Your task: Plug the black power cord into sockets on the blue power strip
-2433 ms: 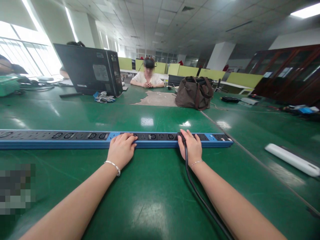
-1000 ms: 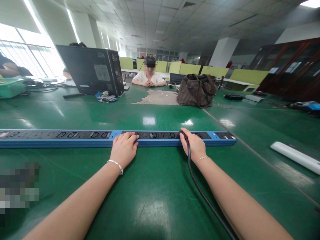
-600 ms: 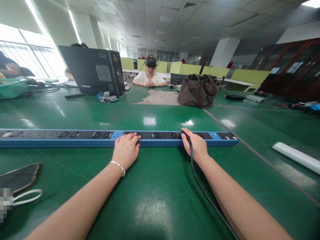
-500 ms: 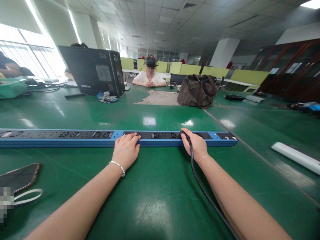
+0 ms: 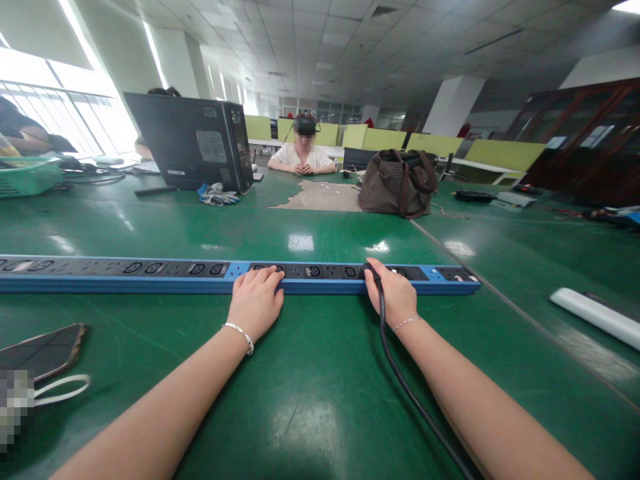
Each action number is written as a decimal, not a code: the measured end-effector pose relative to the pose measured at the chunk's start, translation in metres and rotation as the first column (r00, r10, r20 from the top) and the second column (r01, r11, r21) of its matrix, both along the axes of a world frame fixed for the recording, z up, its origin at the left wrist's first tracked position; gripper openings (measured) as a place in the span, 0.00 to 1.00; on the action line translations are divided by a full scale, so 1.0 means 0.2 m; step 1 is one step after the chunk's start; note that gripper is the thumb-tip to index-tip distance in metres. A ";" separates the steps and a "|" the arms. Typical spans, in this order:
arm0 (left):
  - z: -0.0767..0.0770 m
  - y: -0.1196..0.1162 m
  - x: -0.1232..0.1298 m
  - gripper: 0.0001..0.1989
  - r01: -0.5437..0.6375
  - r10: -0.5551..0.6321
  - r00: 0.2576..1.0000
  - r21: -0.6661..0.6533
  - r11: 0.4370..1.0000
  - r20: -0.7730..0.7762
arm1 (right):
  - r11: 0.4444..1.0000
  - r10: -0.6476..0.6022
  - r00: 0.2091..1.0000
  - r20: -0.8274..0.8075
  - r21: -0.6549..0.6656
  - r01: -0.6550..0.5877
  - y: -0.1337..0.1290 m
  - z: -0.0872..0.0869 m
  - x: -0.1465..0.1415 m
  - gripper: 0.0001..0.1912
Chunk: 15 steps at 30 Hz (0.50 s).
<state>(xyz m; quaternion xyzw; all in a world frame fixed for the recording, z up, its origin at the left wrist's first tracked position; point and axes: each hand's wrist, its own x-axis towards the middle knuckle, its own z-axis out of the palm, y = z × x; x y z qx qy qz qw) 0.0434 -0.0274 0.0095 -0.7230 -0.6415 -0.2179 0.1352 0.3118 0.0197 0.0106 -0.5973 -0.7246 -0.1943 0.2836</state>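
Observation:
A long blue power strip (image 5: 320, 287) with a black socket face lies across the green table (image 5: 320, 347). My left hand (image 5: 257, 297) rests over its middle, fingers together on top and thumb at the front edge, gripping it. Further right, my right hand (image 5: 393, 290) is closed around a black plug (image 5: 371, 272), which is at a socket; how deep it sits is hidden by the fingers. From the plug a black cable (image 5: 395, 367) runs down along my right forearm.
A phone (image 5: 45, 350) and a white loop (image 5: 63, 390) lie at the left. Beyond are a computer case (image 5: 195, 143), gloves (image 5: 218, 195), a brown bag (image 5: 397, 183) and a seated person (image 5: 303, 159). A white bar (image 5: 595, 317) lies right.
The whole view has shifted slightly, with things a little further right. Both hands keep their places on the strip and plug.

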 end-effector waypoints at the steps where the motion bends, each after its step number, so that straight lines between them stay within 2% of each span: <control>1: 0.00 0.00 0.00 0.15 -0.001 0.001 1.000 0.001 1.000 -0.001 | 1.000 0.001 1.000 -0.007 -0.012 -0.001 0.00 0.00 0.00 0.19; 5: 0.01 0.00 0.00 0.15 0.004 -0.004 1.000 0.006 1.000 0.000 | 0.999 0.004 0.997 -0.075 -0.045 -0.007 0.00 0.00 -0.01 0.19; 9: 0.01 0.01 -0.01 0.13 0.004 -0.004 1.000 0.011 1.000 -0.007 | 0.999 0.032 0.988 -0.150 -0.003 -0.033 0.02 -0.03 -0.01 0.20; 15: 0.01 0.02 0.00 0.13 -0.008 0.009 1.000 0.018 1.000 -0.022 | 0.999 0.047 0.985 -0.164 0.032 -0.042 0.05 -0.07 0.00 0.20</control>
